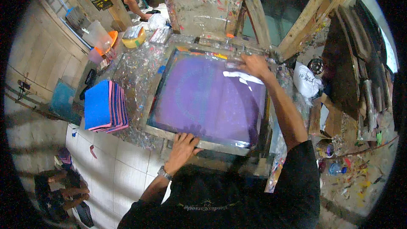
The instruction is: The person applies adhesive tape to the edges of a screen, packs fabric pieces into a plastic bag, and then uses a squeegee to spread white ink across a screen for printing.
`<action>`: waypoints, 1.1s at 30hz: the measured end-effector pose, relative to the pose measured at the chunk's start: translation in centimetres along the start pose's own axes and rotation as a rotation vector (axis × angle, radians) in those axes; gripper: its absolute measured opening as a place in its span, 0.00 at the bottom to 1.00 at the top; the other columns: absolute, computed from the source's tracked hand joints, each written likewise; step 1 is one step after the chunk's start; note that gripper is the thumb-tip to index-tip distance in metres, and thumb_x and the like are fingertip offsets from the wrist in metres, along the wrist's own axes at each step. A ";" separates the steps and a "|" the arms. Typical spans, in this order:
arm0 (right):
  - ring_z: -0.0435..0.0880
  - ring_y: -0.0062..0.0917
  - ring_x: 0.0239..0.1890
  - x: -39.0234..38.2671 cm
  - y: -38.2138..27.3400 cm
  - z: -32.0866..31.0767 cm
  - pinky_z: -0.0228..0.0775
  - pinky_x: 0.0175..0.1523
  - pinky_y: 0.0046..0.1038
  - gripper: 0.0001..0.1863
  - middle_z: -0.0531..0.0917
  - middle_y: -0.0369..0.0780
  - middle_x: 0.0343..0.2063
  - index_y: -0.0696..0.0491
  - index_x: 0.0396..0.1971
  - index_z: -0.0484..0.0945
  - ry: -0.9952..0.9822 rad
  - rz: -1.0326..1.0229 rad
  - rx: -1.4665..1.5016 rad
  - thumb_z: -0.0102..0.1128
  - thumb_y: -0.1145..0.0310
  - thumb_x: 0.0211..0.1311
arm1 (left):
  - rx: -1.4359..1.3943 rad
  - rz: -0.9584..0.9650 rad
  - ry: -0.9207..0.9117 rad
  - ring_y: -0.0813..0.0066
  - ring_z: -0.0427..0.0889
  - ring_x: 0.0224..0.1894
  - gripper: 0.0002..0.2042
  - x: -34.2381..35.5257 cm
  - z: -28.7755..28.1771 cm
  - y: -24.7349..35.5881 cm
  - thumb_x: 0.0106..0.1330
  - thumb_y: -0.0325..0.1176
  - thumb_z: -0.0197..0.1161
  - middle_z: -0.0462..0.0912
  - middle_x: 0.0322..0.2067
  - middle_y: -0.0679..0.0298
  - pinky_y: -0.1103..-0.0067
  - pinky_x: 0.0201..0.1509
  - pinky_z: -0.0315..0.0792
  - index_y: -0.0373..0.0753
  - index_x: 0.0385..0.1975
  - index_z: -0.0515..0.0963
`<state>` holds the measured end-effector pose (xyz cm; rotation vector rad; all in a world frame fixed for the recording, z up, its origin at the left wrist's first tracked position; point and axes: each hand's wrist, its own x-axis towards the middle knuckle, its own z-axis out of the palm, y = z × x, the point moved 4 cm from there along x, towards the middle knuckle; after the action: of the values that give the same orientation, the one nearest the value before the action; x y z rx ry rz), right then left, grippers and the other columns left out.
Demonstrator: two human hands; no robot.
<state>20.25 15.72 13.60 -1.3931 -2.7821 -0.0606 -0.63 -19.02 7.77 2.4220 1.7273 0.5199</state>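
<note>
A wooden-framed printing screen (169, 133) with purple mesh lies flat on the paint-spattered table. My left hand (183, 144) presses on the near edge of the frame, fingers spread over the wood. My right hand (253, 65) reaches to the far right corner of the screen and grips a squeegee (235, 62) resting on the mesh there. A white streak of ink (243, 76) shows on the purple mesh just below that hand.
A stack of blue and pink sheets (104, 106) lies left of the screen. Tubs and a clear jug (99, 36) stand at the far left of the table. A white bag (307, 80) and paint pots (326, 148) sit at right. Another person's legs (133, 0) show at the back.
</note>
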 end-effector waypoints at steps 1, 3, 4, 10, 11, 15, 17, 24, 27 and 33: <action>0.83 0.48 0.37 0.1 -0.3 0.9 0.74 0.39 0.48 0.26 0.84 0.50 0.31 0.51 0.45 0.73 -0.005 -0.024 0.001 0.60 0.46 0.57 | 0.006 -0.001 -0.012 0.63 0.71 0.42 0.18 -0.2 0.3 0.1 0.52 0.42 0.69 0.73 0.35 0.62 0.67 0.52 0.62 0.40 0.40 0.78; 0.83 0.49 0.37 0.7 0.0 2.1 0.74 0.41 0.48 0.26 0.83 0.51 0.31 0.51 0.46 0.74 -0.019 -0.021 0.064 0.61 0.47 0.56 | -0.004 -0.017 0.001 0.63 0.71 0.43 0.19 -0.1 0.6 -0.2 0.51 0.41 0.70 0.73 0.35 0.62 0.66 0.53 0.62 0.40 0.41 0.78; 0.83 0.49 0.37 0.5 0.1 2.5 0.74 0.41 0.48 0.26 0.83 0.51 0.31 0.51 0.46 0.74 -0.024 -0.020 0.062 0.61 0.47 0.56 | -0.020 -0.020 -0.001 0.63 0.71 0.43 0.19 -0.1 0.7 -0.1 0.51 0.40 0.70 0.73 0.36 0.62 0.65 0.53 0.62 0.40 0.41 0.78; 0.84 0.48 0.32 -1.2 -1.1 3.1 0.74 0.37 0.47 0.27 0.84 0.51 0.29 0.56 0.48 0.73 -0.030 0.015 0.036 0.59 0.49 0.59 | -0.054 -0.033 -0.029 0.62 0.71 0.44 0.20 -0.3 0.9 -0.5 0.51 0.39 0.71 0.74 0.37 0.61 0.64 0.54 0.62 0.39 0.42 0.78; 0.84 0.48 0.31 -2.5 -2.1 3.2 0.74 0.36 0.47 0.26 0.84 0.50 0.28 0.56 0.47 0.72 -0.046 0.028 0.041 0.58 0.49 0.60 | -0.055 -0.046 -0.036 0.62 0.71 0.44 0.20 -0.4 0.9 -0.3 0.50 0.39 0.71 0.74 0.37 0.61 0.64 0.54 0.62 0.39 0.42 0.78; 0.83 0.46 0.26 -10.1 -6.0 3.9 0.73 0.31 0.46 0.22 0.83 0.48 0.24 0.57 0.42 0.72 0.046 0.000 0.061 0.58 0.52 0.61 | -0.100 -0.042 -0.054 0.61 0.71 0.44 0.20 -0.6 1.7 -0.4 0.50 0.38 0.71 0.74 0.37 0.61 0.63 0.54 0.61 0.39 0.42 0.78; 0.82 0.44 0.23 -14.2 -9.2 4.7 0.72 0.29 0.45 0.19 0.81 0.46 0.22 0.56 0.37 0.71 0.082 -0.066 0.140 0.60 0.55 0.59 | -0.099 -0.046 -0.045 0.61 0.71 0.44 0.20 -0.5 1.5 -0.7 0.50 0.38 0.72 0.74 0.37 0.61 0.63 0.54 0.61 0.39 0.42 0.78; 0.82 0.41 0.19 -21.8 -13.7 4.0 0.73 0.26 0.42 0.14 0.81 0.44 0.19 0.52 0.34 0.72 0.113 -0.094 0.145 0.55 0.56 0.62 | -0.065 -0.012 0.007 0.61 0.71 0.42 0.21 -0.5 2.3 -0.8 0.50 0.42 0.70 0.74 0.36 0.61 0.65 0.51 0.61 0.39 0.43 0.78; 0.82 0.43 0.24 -19.9 -12.5 2.1 0.70 0.27 0.42 0.18 0.82 0.46 0.23 0.52 0.36 0.71 -0.067 -0.008 0.225 0.58 0.52 0.61 | -0.063 0.011 0.055 0.61 0.71 0.42 0.20 -0.5 2.4 -1.0 0.52 0.45 0.69 0.74 0.35 0.61 0.66 0.49 0.62 0.39 0.41 0.79; 0.85 0.37 0.32 -24.3 -14.2 4.6 0.73 0.40 0.42 0.12 0.84 0.42 0.29 0.49 0.35 0.74 0.044 -0.101 0.054 0.59 0.57 0.58 | -0.087 -0.018 0.076 0.61 0.71 0.42 0.22 -0.3 1.4 -0.5 0.51 0.46 0.70 0.74 0.34 0.61 0.65 0.50 0.62 0.39 0.42 0.80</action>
<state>23.37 -12.03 7.59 -1.2237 -2.7940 -0.0185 -0.67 -18.95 6.25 2.3539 1.7153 0.6781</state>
